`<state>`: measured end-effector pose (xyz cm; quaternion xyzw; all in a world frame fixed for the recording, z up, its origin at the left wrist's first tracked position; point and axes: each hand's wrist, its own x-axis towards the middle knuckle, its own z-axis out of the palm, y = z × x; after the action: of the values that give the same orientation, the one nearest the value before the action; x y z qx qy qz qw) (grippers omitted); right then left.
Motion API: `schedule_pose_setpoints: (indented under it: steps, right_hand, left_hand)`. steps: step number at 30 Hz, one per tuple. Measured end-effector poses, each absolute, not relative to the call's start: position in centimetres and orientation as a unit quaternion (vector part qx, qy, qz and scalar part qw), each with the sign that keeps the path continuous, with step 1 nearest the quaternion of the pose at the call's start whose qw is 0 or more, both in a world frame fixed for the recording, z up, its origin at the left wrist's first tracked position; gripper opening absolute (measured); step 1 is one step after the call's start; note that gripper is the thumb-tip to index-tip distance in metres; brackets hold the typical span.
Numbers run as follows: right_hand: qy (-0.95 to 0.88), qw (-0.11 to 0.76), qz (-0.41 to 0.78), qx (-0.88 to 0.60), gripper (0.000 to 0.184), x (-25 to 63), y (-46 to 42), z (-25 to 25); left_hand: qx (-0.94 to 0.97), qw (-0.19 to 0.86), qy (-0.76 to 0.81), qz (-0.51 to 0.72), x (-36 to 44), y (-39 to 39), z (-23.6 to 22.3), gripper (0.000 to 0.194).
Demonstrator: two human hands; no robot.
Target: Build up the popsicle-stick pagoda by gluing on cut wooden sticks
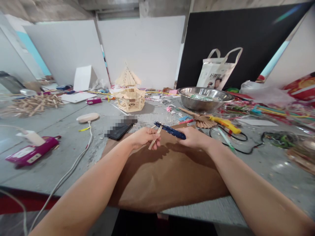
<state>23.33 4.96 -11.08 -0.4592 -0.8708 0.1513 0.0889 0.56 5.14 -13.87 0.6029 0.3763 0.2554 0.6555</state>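
My left hand (145, 138) pinches thin wooden sticks (154, 141), which slant up and to the right above the brown paper sheet (150, 183). My right hand (193, 137) is closed round a dark blue plier-like cutting tool (172, 131). The tool's front end points left and lies at the upper ends of the sticks; whether its jaws touch them I cannot tell. A dark phone (120, 130) lies just beyond my left hand. Farther back stands a small wooden-stick pavilion model (130, 95) with a pointed roof.
A metal bowl (194, 101) stands at the back right, before a white tote bag (214, 73). A yellow glue gun (226, 124) with a black cord and a folded paper fan (203, 120) lie right. Left are piled sticks (36, 103), a purple power strip (36, 150) and a white cable (78, 160).
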Motion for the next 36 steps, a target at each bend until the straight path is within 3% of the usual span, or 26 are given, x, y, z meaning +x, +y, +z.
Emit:
schedule_pose_setpoints:
  steps: [15, 19, 25, 31, 36]
  right_hand:
    - [-0.854, 0.071, 0.07, -0.511, 0.035, 22.4, 5.3, -12.2]
    - [-0.841, 0.073, 0.057, -0.533, 0.039, 22.2, 5.3, -12.2]
    - [-0.831, 0.079, 0.035, -0.549, 0.039, 21.9, 5.1, -12.1]
    - [-0.821, 0.081, 0.029, -0.564, 0.031, 22.1, 5.1, -12.1]
    - [-0.819, 0.081, 0.02, -0.568, 0.034, 21.9, 5.0, -11.9]
  left_hand:
    - [0.608, 0.594, 0.432, 0.301, 1.2, 5.1, -14.0, 0.024]
    - [0.646, 0.503, 0.456, 0.35, 2.1, 5.0, -14.1, 0.015]
    - [0.739, 0.233, 0.513, 0.369, 2.8, 5.2, -15.0, 0.018]
    - [0.725, 0.201, 0.534, 0.386, 2.7, 5.0, -15.1, 0.024]
    - [0.714, 0.206, 0.522, 0.418, 2.7, 5.0, -15.3, 0.018]
